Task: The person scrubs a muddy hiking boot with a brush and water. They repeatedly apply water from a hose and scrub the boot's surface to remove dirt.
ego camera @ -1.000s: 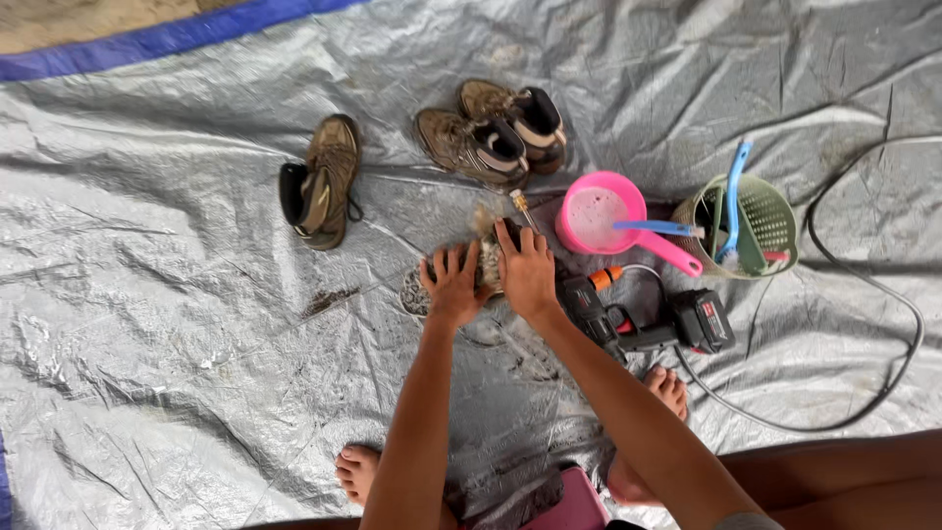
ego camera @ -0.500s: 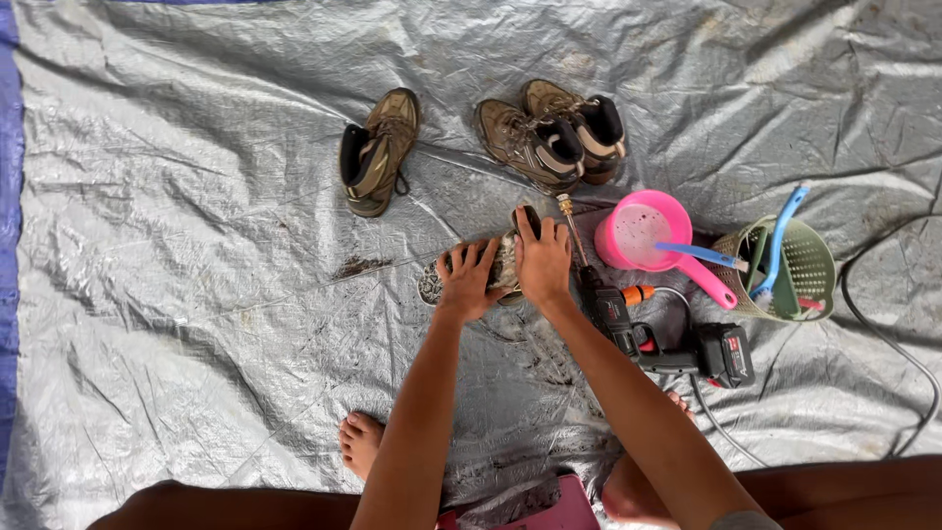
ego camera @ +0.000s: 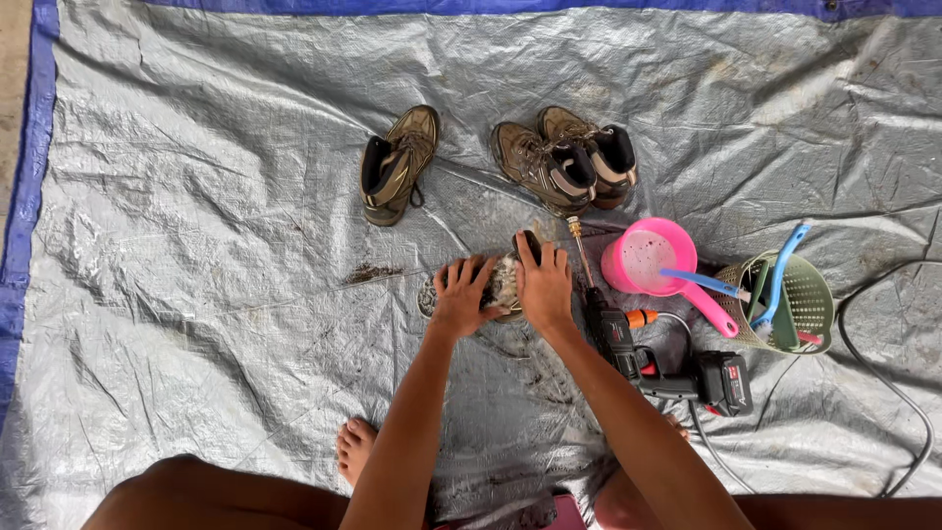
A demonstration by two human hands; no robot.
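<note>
A crinkled grey plastic tarp (ego camera: 196, 294) with a blue edge carries a single brown boot (ego camera: 397, 165), a pair of brown boots (ego camera: 566, 157), a pink plastic scoop (ego camera: 650, 259), a green mesh basket (ego camera: 797, 304) and a black cordless spray gun (ego camera: 667, 368).

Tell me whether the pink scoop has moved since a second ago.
No. The pink scoop still sits just left of the green basket; only the camera shifted.
</note>
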